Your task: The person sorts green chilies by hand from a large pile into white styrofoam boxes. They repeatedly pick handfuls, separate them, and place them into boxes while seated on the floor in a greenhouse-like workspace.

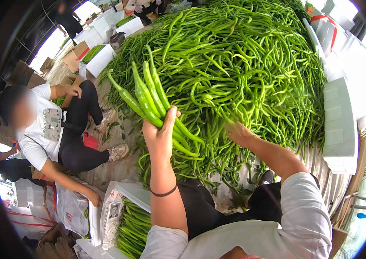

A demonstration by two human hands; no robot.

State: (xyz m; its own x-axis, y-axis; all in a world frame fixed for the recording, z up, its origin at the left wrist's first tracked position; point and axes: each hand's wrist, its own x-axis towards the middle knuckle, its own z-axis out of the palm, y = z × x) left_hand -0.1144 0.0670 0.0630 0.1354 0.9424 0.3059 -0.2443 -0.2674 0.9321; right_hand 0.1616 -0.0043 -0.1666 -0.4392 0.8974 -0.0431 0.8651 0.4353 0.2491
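Observation:
My left hand (pixel 159 136) is closed around several long green chili peppers (pixel 150 97), raised above the near left edge of a large pile. Their tips fan out to the upper left, and the other ends hang below my fist. Loose chili peppers of the same kind make up the broad pile (pixel 243 73) in front of me. At the pile's near side, my right hand (pixel 240 135) reaches in among the peppers. Its fingertips are blurred and partly hidden, so whether it grips one does not show.
Close on my lower left stands a white foam box (pixel 135 194) with newspaper (pixel 113 211) and rows of peppers (pixel 132 231). A seated person (pixel 47 125) on the left rests a hand by another box. White foam boxes (pixel 340 125) border the pile's right side.

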